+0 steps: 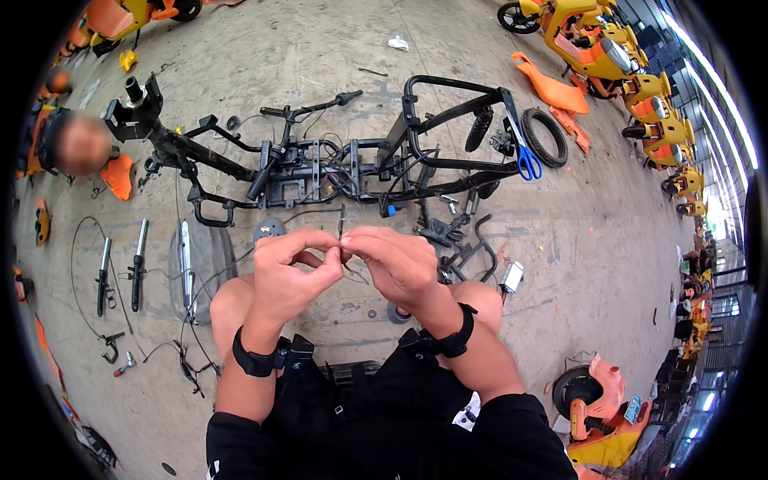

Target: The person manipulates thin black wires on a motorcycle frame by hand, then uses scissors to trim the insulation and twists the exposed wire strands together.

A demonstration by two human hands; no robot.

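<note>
My left hand (296, 262) and my right hand (394, 260) meet in front of my knees, fingertips pinched together on a thin dark wire (342, 222). One end sticks up above the fingers and a thin tail hangs below; the part between the fingertips is hidden. Beyond my hands, a black scooter frame (210, 160) lies on the concrete floor with loose cables about it. Blue-handled scissors (529, 162) rest at the frame's right end.
Two fork tubes (138, 268) and a looped cable lie at left, near a grey padded piece (214, 264). A tire (545, 138) and orange panel (552, 86) sit far right. Yellow scooters (588, 52) line the right. Another person (50, 144) is at far left.
</note>
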